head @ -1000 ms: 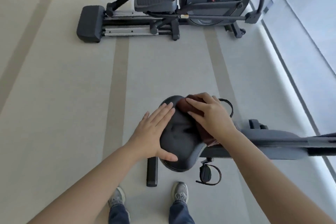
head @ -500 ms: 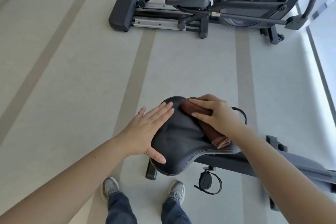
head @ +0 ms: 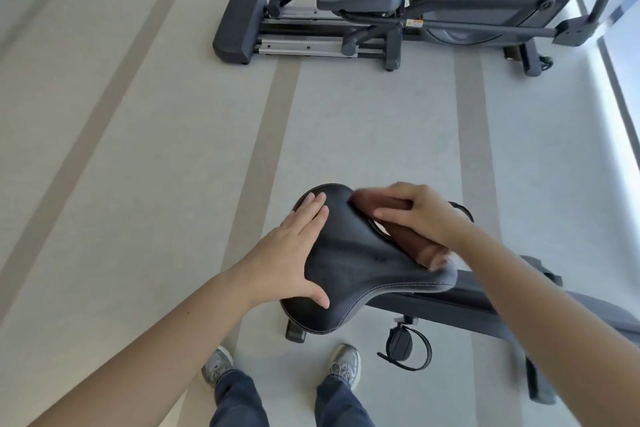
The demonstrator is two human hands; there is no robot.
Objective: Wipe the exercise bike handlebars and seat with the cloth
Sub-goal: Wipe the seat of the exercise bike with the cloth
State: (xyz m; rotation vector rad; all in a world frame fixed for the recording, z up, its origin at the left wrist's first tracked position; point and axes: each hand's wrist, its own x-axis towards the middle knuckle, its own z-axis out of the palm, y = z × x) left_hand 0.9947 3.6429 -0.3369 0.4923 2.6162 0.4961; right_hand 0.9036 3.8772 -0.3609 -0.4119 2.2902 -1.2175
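The black padded bike seat point(head: 360, 274) fills the lower middle of the view. My left hand point(head: 294, 253) lies flat on the seat's left side, fingers spread, thumb near the rear edge. My right hand point(head: 419, 211) presses a brown cloth point(head: 405, 239) onto the seat's right side; the cloth looks blurred. The grey bike frame point(head: 467, 308) runs off to the right below my right forearm. The handlebars are out of view.
An elliptical trainer point(head: 398, 7) stands across the top of the view. A strapped pedal point(head: 405, 345) hangs under the frame. My two shoes point(head: 343, 366) are on the pale striped floor point(head: 138, 149). A bright window strip runs along the right edge.
The view has swung, so the elliptical sits further right. My right hand and the cloth have slid over the seat's right side. My left hand stays flat on the seat.
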